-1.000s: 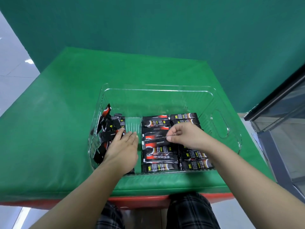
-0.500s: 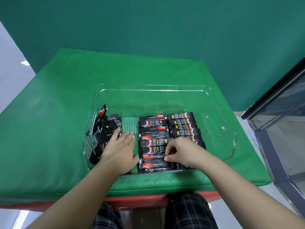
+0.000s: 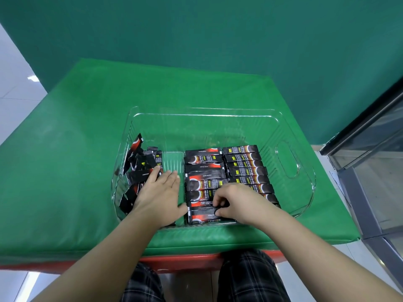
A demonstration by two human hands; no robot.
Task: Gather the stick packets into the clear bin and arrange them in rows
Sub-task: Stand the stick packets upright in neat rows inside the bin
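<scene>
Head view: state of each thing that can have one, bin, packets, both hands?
clear bin: upright on the green mat, open top, part filled.
middle row of packets: flat, stacked in a neat column.
right row of packets: flat, neat column, near end hidden by the right arm.
loose pile of packets: jumbled at the bin's left end, some tilted.
left hand: fingers straight, resting on the loose pile.
right hand: pinching a packet near the middle row's near end.
</scene>
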